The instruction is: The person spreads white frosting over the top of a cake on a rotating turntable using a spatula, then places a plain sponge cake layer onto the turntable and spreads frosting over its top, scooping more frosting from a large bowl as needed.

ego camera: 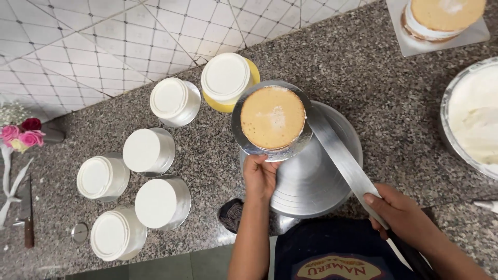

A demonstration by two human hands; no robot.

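My left hand [259,177] holds a round silver cake board [244,136] by its near edge, lifted over the left side of a metal turntable [311,176]. A round golden sponge cake [273,117] sits on the board. My right hand [402,215] grips the handle of a long flat metal spatula [340,155]. The spatula's blade reaches up and left to the cake's right side, touching its edge.
Several white-lidded tubs [150,150] stand on the granite counter [363,67] to the left, one yellow [228,83]. A layered cake on a square board [441,23] sits top right, a bowl of white cream [474,116] at right. Pink flowers [23,136] and a knife [27,212] lie far left.
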